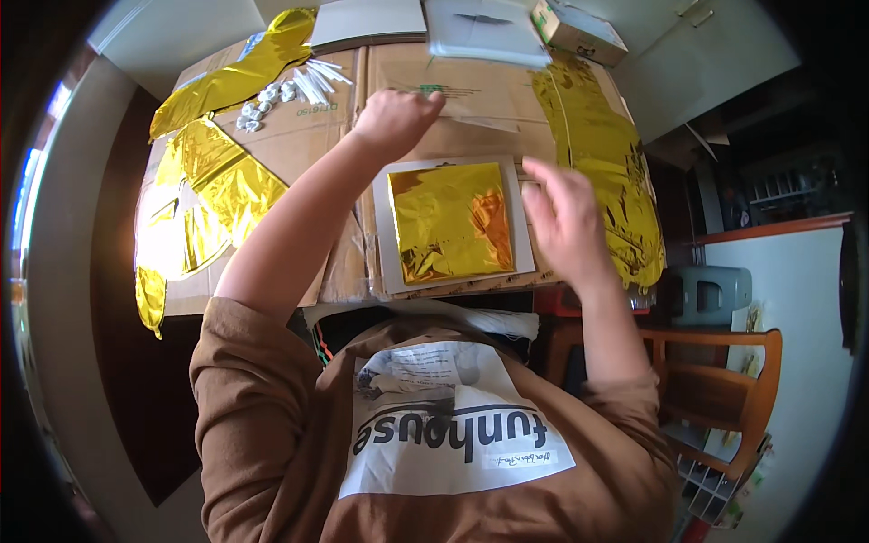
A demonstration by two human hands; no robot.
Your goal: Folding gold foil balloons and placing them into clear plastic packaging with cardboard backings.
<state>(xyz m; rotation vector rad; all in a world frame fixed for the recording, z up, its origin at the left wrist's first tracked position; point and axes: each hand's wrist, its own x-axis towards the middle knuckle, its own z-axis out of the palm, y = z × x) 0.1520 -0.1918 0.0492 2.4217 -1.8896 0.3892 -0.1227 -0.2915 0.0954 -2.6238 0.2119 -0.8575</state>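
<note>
A folded square of shiny gold foil [450, 222] lies flat on a white card [385, 217], near the front edge of the cardboard-covered table. Beyond the card's far edge, my left hand [398, 122] hovers with its fingers curled closed; whatever they may hold is hidden. My right hand [568, 217] is just off the card's right side, slightly blurred. Its thumb and forefinger are apart, and nothing shows between them. A thin, pale, see-through sheet [480, 123] lies on the cardboard between the hands.
Flat gold foil pieces lie at the left [217, 176], far left [235, 81] and right [602, 172]. White sticks [317, 81] and small white curled pieces [258, 109] sit far left. White cards [367, 23], clear bags [484, 34] and a small box [579, 33] line the back. A wooden chair [715, 339] stands right.
</note>
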